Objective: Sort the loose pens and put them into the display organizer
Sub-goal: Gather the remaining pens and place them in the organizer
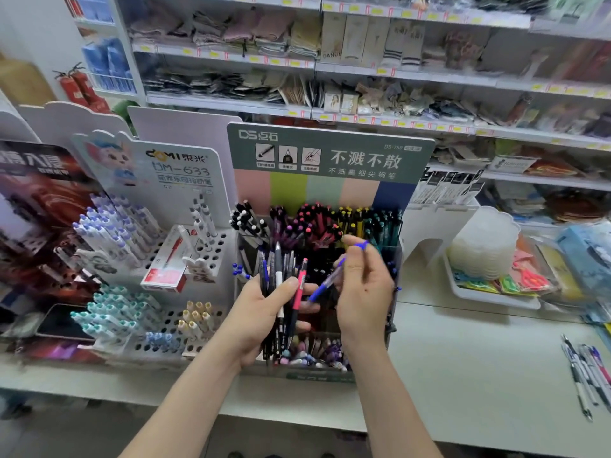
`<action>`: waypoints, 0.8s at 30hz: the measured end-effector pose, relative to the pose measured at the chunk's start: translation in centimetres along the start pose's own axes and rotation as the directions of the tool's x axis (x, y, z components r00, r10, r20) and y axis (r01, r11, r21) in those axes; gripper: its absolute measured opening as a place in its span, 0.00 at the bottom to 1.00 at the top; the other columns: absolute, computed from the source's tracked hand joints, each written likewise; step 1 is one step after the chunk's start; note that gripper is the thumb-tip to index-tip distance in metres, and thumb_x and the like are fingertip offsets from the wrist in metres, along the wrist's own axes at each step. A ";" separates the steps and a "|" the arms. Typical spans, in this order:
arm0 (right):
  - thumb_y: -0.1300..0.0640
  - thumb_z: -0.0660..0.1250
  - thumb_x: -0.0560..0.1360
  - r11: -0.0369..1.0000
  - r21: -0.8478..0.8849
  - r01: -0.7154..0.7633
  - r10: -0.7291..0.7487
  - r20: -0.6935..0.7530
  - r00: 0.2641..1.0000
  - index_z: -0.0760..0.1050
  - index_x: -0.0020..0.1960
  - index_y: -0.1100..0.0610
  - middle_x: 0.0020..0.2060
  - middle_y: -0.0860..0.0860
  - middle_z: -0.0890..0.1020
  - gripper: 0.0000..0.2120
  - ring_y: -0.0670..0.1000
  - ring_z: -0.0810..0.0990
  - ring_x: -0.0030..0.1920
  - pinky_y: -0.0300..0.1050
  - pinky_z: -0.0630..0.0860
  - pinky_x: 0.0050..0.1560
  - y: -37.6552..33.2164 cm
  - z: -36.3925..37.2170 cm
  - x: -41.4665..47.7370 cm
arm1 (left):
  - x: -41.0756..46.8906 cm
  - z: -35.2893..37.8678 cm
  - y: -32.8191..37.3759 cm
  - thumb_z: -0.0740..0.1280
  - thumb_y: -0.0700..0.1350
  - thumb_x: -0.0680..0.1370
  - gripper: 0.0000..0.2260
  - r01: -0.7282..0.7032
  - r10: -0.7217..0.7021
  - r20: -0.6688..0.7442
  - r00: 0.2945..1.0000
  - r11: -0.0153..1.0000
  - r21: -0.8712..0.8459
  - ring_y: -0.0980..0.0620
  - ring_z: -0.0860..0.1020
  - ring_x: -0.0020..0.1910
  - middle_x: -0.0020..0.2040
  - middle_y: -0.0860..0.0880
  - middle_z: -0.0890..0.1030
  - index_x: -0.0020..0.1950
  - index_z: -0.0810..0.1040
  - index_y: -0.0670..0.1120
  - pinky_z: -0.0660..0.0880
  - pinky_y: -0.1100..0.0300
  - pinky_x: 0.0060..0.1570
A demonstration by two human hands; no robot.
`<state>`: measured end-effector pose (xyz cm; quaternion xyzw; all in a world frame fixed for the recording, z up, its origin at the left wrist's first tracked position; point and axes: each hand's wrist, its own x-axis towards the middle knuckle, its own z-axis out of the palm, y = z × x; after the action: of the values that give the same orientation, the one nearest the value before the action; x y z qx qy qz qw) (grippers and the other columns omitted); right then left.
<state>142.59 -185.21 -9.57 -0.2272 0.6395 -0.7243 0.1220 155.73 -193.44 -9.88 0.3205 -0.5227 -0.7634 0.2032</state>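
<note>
My left hand (264,312) grips a bundle of loose pens (281,282), dark ones plus a red one, held upright in front of the display organizer (330,153). My right hand (363,282) pinches a single blue pen (325,282), slanted, with its tip pointing down toward the bundle. The organizer has a green header card and compartments of pens sorted by cap colour: black-white, purple, red, yellow and teal along the back row (317,223). A lower front bin holds pastel pens (310,357).
A white peg-hole pen stand (185,256) with purple, teal and beige pens stands to the left. Several loose pens (585,371) lie on the white counter at the right edge. A white tray (489,295) of packets sits behind them. Store shelves fill the background.
</note>
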 end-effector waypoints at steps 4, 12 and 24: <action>0.55 0.64 0.87 0.925 -0.295 0.240 -0.324 -0.284 0.903 0.80 0.63 0.56 0.42 0.45 0.83 0.09 0.44 0.81 0.40 0.38 0.77 0.45 0.3 -2.0 1.2 | 0.5 -0.3 -0.2 0.66 0.45 0.86 0.11 -0.037 0.046 -0.100 0.994 0.995 0.096 0.43 0.88 0.50 0.55 0.47 0.88 0.66 0.80 0.43 0.86 0.46 0.43; 0.58 0.71 0.82 0.603 -0.671 0.432 -0.353 0.261 0.899 0.79 0.64 0.54 0.46 0.48 0.85 0.11 0.50 0.82 0.46 0.52 0.78 0.51 4.8 -4.2 3.4 | 0.6 0.8 -0.8 0.64 0.44 0.87 0.10 -0.010 0.012 -0.060 0.998 0.999 0.031 0.45 0.87 0.55 0.58 0.47 0.88 0.66 0.81 0.45 0.85 0.51 0.44; 0.53 0.64 0.85 0.712 -0.601 0.363 -0.322 0.180 0.929 0.85 0.59 0.51 0.52 0.46 0.79 0.11 0.50 0.77 0.52 0.54 0.77 0.55 3.1 -3.4 1.7 | -0.5 1.7 -0.7 0.66 0.46 0.86 0.13 0.144 -0.136 0.123 0.983 0.988 -0.056 0.48 0.84 0.39 0.51 0.44 0.87 0.66 0.84 0.43 0.82 0.52 0.37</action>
<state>139.05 -183.51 -12.63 -0.3913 0.7853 -0.4736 -0.0769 154.86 -191.75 -9.93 0.3037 -0.4849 -0.8101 0.1279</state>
